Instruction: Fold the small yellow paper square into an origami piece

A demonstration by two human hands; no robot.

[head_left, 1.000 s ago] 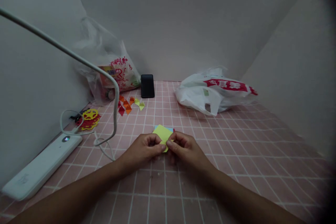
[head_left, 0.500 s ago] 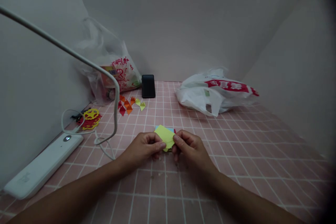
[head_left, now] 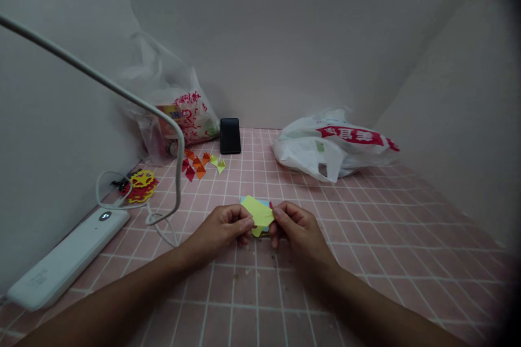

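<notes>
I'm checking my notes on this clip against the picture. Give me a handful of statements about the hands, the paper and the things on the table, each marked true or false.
1. Both hands pinch the yellow paper. True: left hand and right hand each grip an edge.
2. The black phone lies flat at the near table edge. False: it stands against the back wall.
3. Small folded paper pieces lie left of the phone. True.
4. The white plastic bag sits on the left. False: it lies on the right.
5. The lamp base lies on the left. True.
</notes>
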